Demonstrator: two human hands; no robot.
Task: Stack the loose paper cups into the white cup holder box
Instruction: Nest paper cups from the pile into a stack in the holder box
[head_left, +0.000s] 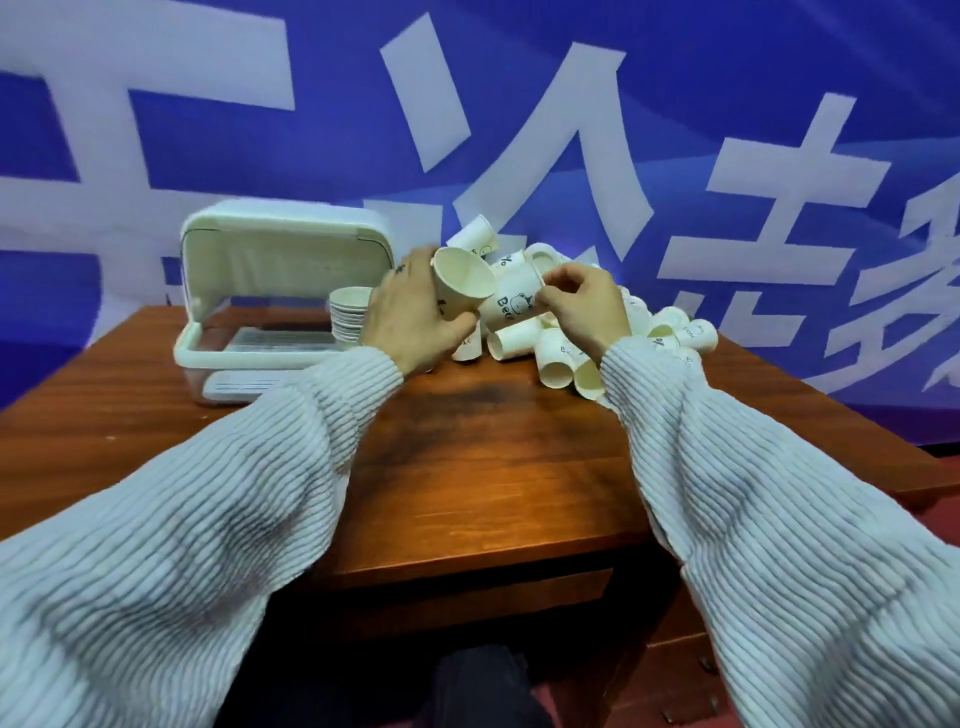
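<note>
My left hand (410, 312) grips a white paper cup (462, 280), its open mouth turned toward me and up. Just right of it my right hand (584, 306) pinches a second printed cup (511, 304) lying on its side, bottom end near the first cup. Behind and below both hands lies a pile of loose paper cups (561, 358) on the wooden table. The white cup holder box (234, 291) stands at the left with its lid raised; a stack of nested cups (349, 317) sits at its right side, partly hidden by my left hand.
The wooden table (467, 457) has bare surface in front of the pile, with its front edge near me. A blue banner with large white characters (571, 130) hangs right behind the table. White ribbed sleeves cover both forearms.
</note>
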